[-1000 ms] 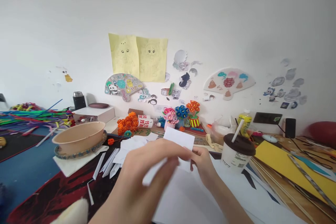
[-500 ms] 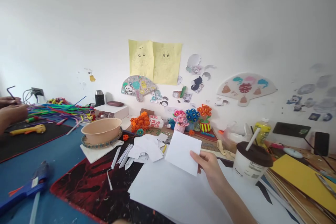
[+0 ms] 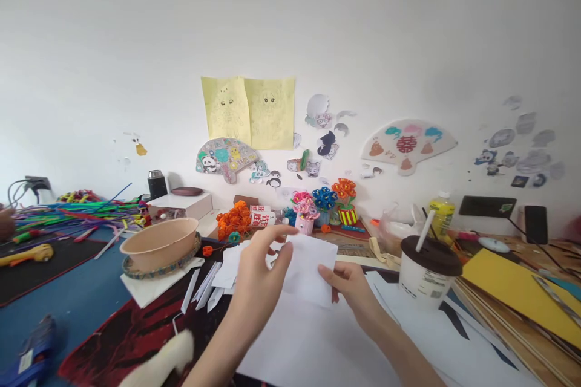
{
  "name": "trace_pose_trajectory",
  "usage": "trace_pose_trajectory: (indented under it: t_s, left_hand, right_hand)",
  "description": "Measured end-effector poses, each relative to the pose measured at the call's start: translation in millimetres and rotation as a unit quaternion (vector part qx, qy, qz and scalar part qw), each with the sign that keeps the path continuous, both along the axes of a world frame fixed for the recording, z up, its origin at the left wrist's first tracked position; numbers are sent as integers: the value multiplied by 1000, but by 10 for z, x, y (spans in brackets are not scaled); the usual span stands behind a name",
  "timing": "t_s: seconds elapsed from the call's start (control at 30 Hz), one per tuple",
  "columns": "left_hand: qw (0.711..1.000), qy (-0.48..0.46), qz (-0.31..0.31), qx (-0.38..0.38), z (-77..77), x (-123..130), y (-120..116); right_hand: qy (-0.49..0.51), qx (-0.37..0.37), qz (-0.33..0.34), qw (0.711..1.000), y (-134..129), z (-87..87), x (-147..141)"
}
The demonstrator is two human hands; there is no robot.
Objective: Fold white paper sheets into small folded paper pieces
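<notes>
My right hand [image 3: 347,284] pinches a small white sheet of paper [image 3: 311,266] by its right edge, thumb on the near face. My left hand [image 3: 265,260] is at the sheet's upper left corner, thumb and index finger curved and a little apart. Whether those fingertips touch the paper is hard to see. Below lies a large white sheet [image 3: 313,344]. Partly hidden behind my left hand is a pile of white paper pieces [image 3: 231,259]. Folded paper strips [image 3: 206,287] lie to its left.
Left stand a beige bowl [image 3: 158,242], a blue glue gun [image 3: 34,351] and pipe cleaners [image 3: 82,214]. A blurred cream object [image 3: 163,363] is beside my left forearm. Another person's hand [image 3: 5,224] shows at the left edge. A lidded cup [image 3: 426,275] with a straw stands right.
My left hand has come up from the bottom edge to the small sheet's corner. The blurred cream object has come into view. The camera has turned slightly right.
</notes>
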State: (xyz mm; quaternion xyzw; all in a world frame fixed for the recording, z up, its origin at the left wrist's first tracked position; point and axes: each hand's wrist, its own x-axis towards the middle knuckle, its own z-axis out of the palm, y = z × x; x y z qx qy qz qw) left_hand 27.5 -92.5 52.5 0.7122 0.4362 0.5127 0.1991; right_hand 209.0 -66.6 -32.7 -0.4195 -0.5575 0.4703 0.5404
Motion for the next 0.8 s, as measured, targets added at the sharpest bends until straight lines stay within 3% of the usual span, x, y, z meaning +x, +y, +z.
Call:
trace_pose_trajectory:
  t_s: [0.1,0.2,0.33,0.43,0.5,0.7,0.8]
  left_hand:
    - [994,21,-6,-104,-207,98,300]
    - [991,-17,17,-129,-436,117,541]
    - [981,-70,-21,-181,-624,64,654]
    - [955,-127,-90,-252,-673,37,648]
    - [946,-150,-125,-257,-682,41,630]
    - [975,-119,-61,-176,-695,52,599]
    - [979,-95,-58,-171,-704,40,595]
  right_hand:
    - [3,-1,-21,1000,-21,33,9]
    - [6,-6,-25,1000,-33,57,13]
    - [2,-13,-23,1000,-18,34,23]
    - [-11,-16,-26,999,-4,12,48]
    - [-19,-15,-34,999,1,7,72]
    - [-43,-13,-38,998,6,6,117]
    - [-51,-14,-38,998,6,-1,119]
